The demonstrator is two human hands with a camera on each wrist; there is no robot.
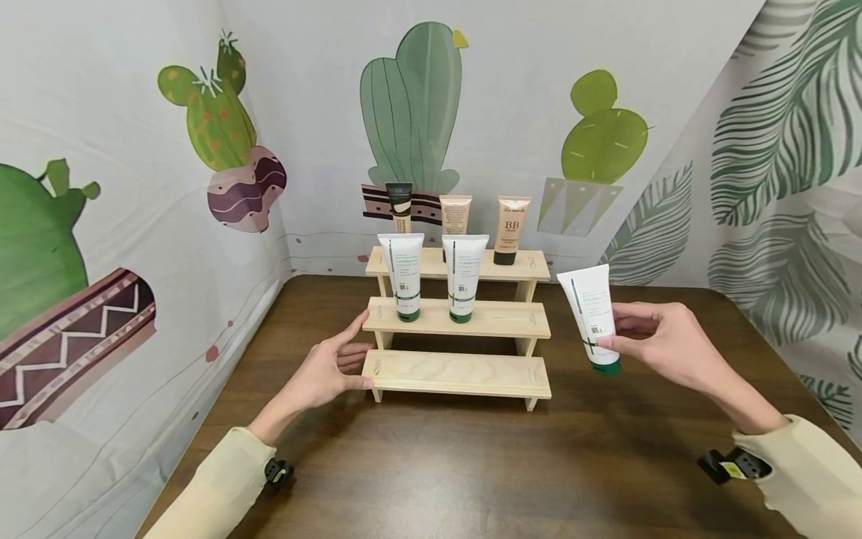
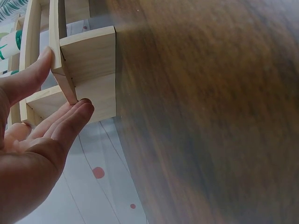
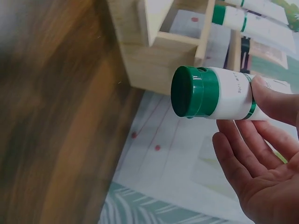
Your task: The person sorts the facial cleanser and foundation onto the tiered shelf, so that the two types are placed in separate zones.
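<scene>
A three-step wooden display rack (image 1: 458, 374) stands on the table. My left hand (image 1: 330, 370) rests against its left end, the index fingertip at the middle step and the thumb at the bottom step's front corner; in the left wrist view the fingers (image 2: 70, 123) lie fairly straight along the wood. To the right of the rack, my right hand (image 1: 667, 340) pinches a white squeeze tube (image 1: 589, 318) between thumb and fingers, its green cap (image 3: 191, 92) pointing down. Two matching tubes, one left (image 1: 404, 273) and one right (image 1: 465, 275), stand cap-down on the middle step.
On the top step stand a dark tube (image 1: 399, 201), a pinkish tube (image 1: 455, 213) and a tan BB cream tube (image 1: 509, 228). The brown table (image 1: 458, 464) meets a cactus-print cloth backdrop (image 1: 512, 97) behind the rack.
</scene>
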